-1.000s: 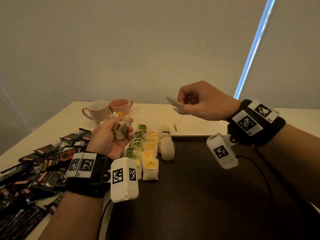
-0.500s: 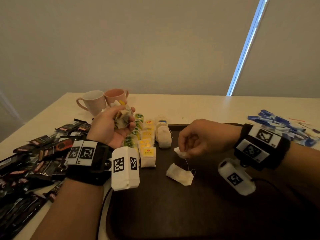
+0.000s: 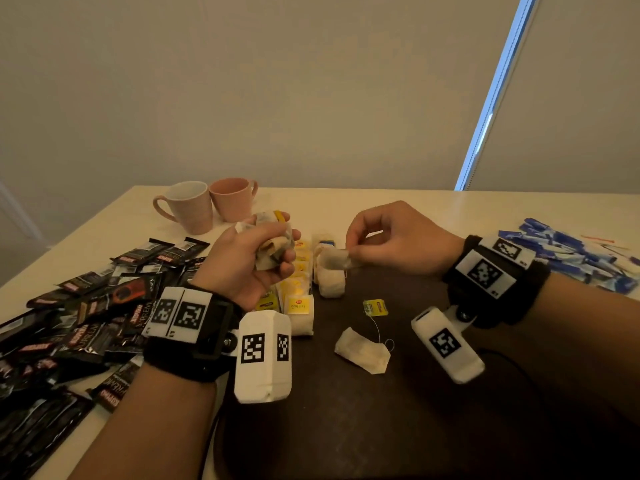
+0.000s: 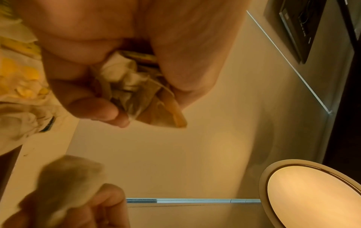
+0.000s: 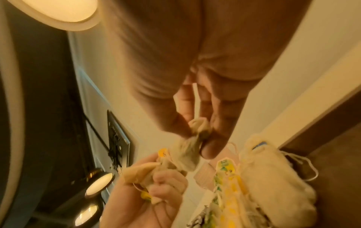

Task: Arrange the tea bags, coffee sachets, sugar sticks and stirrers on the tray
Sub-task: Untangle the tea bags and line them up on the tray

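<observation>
Fingers point(image 3: 351, 252) of right hand point(image 3: 398, 239) pinch one tea bag point(image 3: 334, 259) by its corner, thumb against forefinger; bag hangs just above far end of the rows point(image 3: 301, 289), probably so it can be dropped into line. Left hand point(image 3: 249, 258), just to the side, curls round a crumpled bunch point(image 3: 272, 242) of bags, likely kept as supply for one-at-a-time picking. Nearer the wrist, a loose bag point(image 3: 362, 349) with yellow tag point(image 3: 375, 308) lies on the tray point(image 3: 398, 427), out of line. Sachets point(image 3: 86, 313) lie heaped beyond left hand, off tray; sugar sticks point(image 3: 571, 252) past right wrist. Mugs point(image 3: 207, 204) stand beyond.
</observation>
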Demonstrator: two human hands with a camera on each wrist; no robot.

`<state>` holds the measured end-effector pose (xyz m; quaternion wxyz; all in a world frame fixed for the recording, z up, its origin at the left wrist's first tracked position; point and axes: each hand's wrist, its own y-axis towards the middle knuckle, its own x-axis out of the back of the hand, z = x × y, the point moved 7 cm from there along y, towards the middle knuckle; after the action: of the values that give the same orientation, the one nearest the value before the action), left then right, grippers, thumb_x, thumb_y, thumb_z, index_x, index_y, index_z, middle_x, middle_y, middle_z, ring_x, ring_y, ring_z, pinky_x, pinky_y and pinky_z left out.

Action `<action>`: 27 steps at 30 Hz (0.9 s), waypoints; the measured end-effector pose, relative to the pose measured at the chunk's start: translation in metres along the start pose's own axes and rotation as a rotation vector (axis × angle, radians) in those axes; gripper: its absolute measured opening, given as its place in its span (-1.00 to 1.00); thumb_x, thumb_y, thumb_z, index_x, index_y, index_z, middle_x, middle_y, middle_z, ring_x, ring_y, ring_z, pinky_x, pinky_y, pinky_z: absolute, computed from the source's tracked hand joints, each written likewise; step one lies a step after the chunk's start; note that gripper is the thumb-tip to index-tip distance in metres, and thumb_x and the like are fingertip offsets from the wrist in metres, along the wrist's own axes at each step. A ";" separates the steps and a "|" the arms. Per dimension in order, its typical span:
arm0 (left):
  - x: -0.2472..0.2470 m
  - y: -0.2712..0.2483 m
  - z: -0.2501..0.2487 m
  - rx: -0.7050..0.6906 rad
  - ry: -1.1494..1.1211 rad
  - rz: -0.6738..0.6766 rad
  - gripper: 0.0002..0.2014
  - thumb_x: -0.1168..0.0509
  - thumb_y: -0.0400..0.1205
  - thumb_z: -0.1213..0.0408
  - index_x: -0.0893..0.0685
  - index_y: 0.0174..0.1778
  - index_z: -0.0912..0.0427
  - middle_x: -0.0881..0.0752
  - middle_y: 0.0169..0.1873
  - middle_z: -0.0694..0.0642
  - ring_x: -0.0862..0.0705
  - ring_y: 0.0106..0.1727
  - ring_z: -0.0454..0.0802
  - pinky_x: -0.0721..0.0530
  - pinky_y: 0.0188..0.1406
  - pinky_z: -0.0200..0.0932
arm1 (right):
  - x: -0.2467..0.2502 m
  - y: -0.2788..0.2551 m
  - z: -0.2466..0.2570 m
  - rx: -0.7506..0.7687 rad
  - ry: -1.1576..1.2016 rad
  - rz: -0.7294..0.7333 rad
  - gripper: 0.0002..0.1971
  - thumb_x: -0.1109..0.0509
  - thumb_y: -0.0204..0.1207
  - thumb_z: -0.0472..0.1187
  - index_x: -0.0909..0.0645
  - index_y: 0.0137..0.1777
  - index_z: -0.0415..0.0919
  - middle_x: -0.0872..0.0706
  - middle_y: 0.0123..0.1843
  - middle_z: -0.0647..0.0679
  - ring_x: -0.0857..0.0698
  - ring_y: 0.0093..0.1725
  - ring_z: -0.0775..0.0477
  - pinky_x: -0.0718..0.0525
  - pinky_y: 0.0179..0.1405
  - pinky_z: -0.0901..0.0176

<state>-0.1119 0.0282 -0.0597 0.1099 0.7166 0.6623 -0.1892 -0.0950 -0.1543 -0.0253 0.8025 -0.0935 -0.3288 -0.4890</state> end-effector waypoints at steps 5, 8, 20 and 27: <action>-0.008 -0.004 0.003 0.003 0.076 0.043 -0.82 -0.26 0.63 0.48 -0.62 0.10 0.18 -0.75 -0.23 0.19 -0.57 -0.36 0.00 -0.56 -0.49 -0.24 | 0.005 0.009 -0.006 -0.150 0.478 -0.159 -0.87 -0.43 0.51 -0.56 -0.66 -0.13 -0.35 -0.73 -0.38 -0.10 -0.70 -0.39 0.09 -0.66 -0.39 0.31; -0.014 -0.006 0.005 0.030 0.090 0.090 -0.79 -0.17 0.66 0.52 -0.61 0.11 0.21 -0.80 -0.16 0.24 -0.59 -0.35 0.00 -0.58 -0.47 -0.24 | 0.006 0.014 -0.011 -0.192 0.500 -0.212 -0.88 -0.44 0.53 -0.51 -0.67 -0.12 -0.29 -0.73 -0.39 -0.06 -0.64 -0.41 0.08 -0.61 -0.37 0.24; -0.014 -0.003 0.007 0.038 0.075 0.129 -0.64 -0.32 0.40 0.37 -0.67 0.15 0.21 -0.57 -0.38 0.19 -0.61 -0.40 -0.03 -0.60 -0.49 -0.25 | -0.025 0.017 -0.018 -0.333 0.701 -0.072 -0.82 -0.35 0.55 -0.60 -0.63 0.11 -0.47 -0.69 0.11 -0.45 -0.80 0.03 -0.32 -0.85 -0.18 0.03; -0.009 -0.004 0.004 -0.012 0.111 0.066 -0.80 -0.23 0.64 0.53 -0.65 0.08 0.20 -0.75 -0.16 0.22 -0.60 -0.37 -0.02 -0.62 -0.45 -0.24 | -0.013 0.019 -0.031 -0.294 0.163 -0.063 -0.95 -0.54 0.51 -0.30 -0.75 -0.08 -0.26 -0.80 -0.17 -0.10 -0.73 -0.24 0.09 -0.65 -0.32 0.34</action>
<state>-0.1167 0.0189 -0.0589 0.0834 0.7468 0.6445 -0.1414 -0.0701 -0.1499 -0.0537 0.7886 -0.1595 -0.1905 -0.5625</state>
